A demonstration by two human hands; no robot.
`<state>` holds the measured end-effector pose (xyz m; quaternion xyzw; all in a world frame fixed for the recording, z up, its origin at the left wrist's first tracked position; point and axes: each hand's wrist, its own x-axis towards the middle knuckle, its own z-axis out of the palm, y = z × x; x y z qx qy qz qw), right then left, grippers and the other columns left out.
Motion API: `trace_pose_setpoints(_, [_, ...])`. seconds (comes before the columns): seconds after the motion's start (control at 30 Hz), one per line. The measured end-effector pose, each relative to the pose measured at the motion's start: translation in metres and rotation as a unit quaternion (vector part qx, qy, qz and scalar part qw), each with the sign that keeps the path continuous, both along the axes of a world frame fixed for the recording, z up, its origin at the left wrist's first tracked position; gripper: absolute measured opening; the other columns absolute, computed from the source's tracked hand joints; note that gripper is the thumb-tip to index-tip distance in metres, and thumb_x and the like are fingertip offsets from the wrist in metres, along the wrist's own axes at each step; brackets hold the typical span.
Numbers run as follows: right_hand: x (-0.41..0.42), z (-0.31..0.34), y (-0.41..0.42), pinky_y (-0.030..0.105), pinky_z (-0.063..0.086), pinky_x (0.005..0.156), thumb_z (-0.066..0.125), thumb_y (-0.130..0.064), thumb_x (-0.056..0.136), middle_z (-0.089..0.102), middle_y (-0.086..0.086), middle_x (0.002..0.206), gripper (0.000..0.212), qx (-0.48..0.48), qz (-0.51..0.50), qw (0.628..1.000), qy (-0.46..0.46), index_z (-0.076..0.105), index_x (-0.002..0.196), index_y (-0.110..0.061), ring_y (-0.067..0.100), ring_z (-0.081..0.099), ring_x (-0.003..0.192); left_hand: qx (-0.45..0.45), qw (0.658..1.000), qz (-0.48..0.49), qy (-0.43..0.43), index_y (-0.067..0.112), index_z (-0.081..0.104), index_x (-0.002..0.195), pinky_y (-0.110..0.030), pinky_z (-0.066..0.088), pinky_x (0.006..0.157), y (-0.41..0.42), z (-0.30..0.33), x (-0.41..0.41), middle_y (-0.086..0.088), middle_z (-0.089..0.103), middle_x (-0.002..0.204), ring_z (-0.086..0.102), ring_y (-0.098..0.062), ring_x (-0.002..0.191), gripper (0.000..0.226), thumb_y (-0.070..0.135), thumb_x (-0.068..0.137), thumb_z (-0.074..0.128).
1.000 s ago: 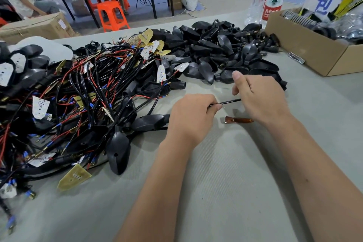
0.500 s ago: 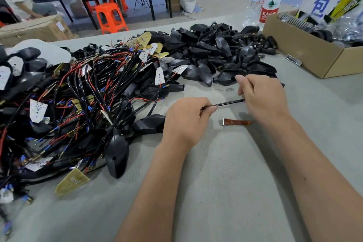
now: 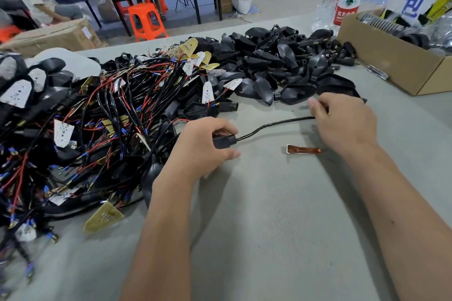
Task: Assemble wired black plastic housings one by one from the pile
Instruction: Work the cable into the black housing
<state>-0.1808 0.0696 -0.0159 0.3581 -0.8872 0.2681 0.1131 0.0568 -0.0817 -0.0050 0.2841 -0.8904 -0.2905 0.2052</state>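
Head view, my left hand (image 3: 208,146): my fingers curl round a black plastic housing (image 3: 223,141) just above the surface (image 3: 269,215), beside the near edge of the wired pile (image 3: 97,129).
Head view, my right hand (image 3: 342,124): my fingers curl over the far end of the black cable (image 3: 274,124) that runs out of the housing; I judge I am pinching it, though the fingertips are hidden.
Cable: thin, sleeved and limp; it sags in a soft bend between my two hands, so I judge it follows a pull but cannot be pushed.
Housing: small, light, hard-shelled and smooth; I judge it may slip, so a wrap round its body close to the cable exit suits it best.
Where to hold: the shell with my left hand, the cable near its free end with my right; I would not tug at the joint, which I judge to be the weak spot.
Bare shells (image 3: 281,68): a loose heap past my hands, rigid and easy to lift singly.
Wired pile: tangled red and black leads with small boards; I expect snagging, so I would draw each piece out slowly.
Small brown part (image 3: 303,149): lies on the surface just below my right hand, untouched.
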Motion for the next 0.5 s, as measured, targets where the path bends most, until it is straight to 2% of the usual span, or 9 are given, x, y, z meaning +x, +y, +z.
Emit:
trace_pose_setpoints(0.07, [0.009, 0.003, -0.004, 0.041, 0.042, 0.08, 0.052, -0.047, 0.103, 0.068, -0.001, 0.099, 0.029, -0.013, 0.052, 0.998, 0.037, 0.071, 0.098, -0.026, 0.033, 0.052, 0.108, -0.008, 1.0, 0.0, 0.02, 0.019, 0.078, 0.1, -0.029, 0.055, 0.09, 0.0, -0.003, -0.001, 0.008, 0.074, 0.094, 0.069, -0.004, 0.091, 0.03, 0.013, 0.073, 0.091])
trace_pose_setpoints(0.13, [0.023, 0.004, -0.011, 0.043, 0.034, 0.091, 0.057, -0.05, 0.098, 0.064, -0.006, 0.108, 0.026, -0.016, 0.151, 0.987, 0.055, 0.072, 0.108, -0.031, 0.028, 0.044, 0.116, -0.019, 0.999, 0.002, 0.042, 0.016, 0.079, 0.098, -0.019, 0.054, 0.085, -0.001, -0.005, -0.001, 0.01, 0.075, 0.089, 0.068, 0.001, 0.087, 0.022, 0.01, 0.078, 0.087])
trace_pose_setpoints(0.2, [0.038, 0.003, -0.017, 0.036, 0.021, 0.091, 0.061, -0.055, 0.093, 0.061, -0.013, 0.111, 0.026, 0.025, 0.243, 0.969, 0.042, 0.071, 0.111, -0.039, 0.02, 0.04, 0.118, -0.016, 0.998, 0.004, 0.061, 0.016, 0.08, 0.097, -0.013, 0.051, 0.081, -0.001, -0.005, -0.001, 0.013, 0.075, 0.086, 0.069, 0.004, 0.084, 0.017, 0.009, 0.081, 0.083])
trace_pose_setpoints(0.27, [0.045, 0.0, -0.022, 0.033, 0.017, 0.089, 0.068, -0.051, 0.091, 0.06, -0.018, 0.108, 0.019, 0.039, 0.299, 0.953, 0.02, 0.072, 0.107, -0.043, 0.015, 0.039, 0.115, -0.003, 0.997, 0.002, 0.072, 0.017, 0.081, 0.096, -0.018, 0.054, 0.08, -0.001, -0.005, -0.003, 0.012, 0.076, 0.084, 0.07, 0.001, 0.081, 0.014, 0.01, 0.084, 0.081])
trace_pose_setpoints(0.33, [0.046, 0.0, -0.024, 0.04, 0.03, 0.093, 0.074, -0.038, 0.091, 0.062, -0.018, 0.099, 0.005, 0.019, 0.334, 0.942, 0.003, 0.074, 0.096, -0.039, 0.015, 0.042, 0.107, 0.01, 0.997, -0.004, 0.076, 0.017, 0.081, 0.094, -0.026, 0.056, 0.08, 0.001, -0.004, -0.005, 0.01, 0.077, 0.083, 0.071, -0.004, 0.08, 0.01, 0.012, 0.087, 0.078])
trace_pose_setpoints(0.4, [0.044, -0.001, -0.025, 0.045, 0.043, 0.092, 0.074, -0.028, 0.092, 0.063, -0.015, 0.093, 0.003, 0.01, 0.366, 0.931, -0.007, 0.073, 0.09, -0.03, 0.018, 0.048, 0.099, 0.02, 0.996, -0.01, 0.081, 0.017, 0.082, 0.092, -0.029, 0.056, 0.078, 0.001, -0.004, -0.006, 0.009, 0.078, 0.081, 0.072, -0.008, 0.079, 0.01, 0.012, 0.089, 0.074])
trace_pose_setpoints(0.5, [0.044, -0.002, -0.027, 0.044, 0.045, 0.09, 0.074, -0.03, 0.093, 0.063, -0.009, 0.093, 0.006, 0.018, 0.396, 0.918, -0.032, 0.073, 0.091, -0.024, 0.019, 0.051, 0.096, 0.028, 0.995, -0.011, 0.094, 0.015, 0.082, 0.091, -0.033, 0.055, 0.076, 0.0, -0.003, -0.006, 0.006, 0.078, 0.079, 0.071, -0.01, 0.077, 0.012, 0.012, 0.094, 0.071])
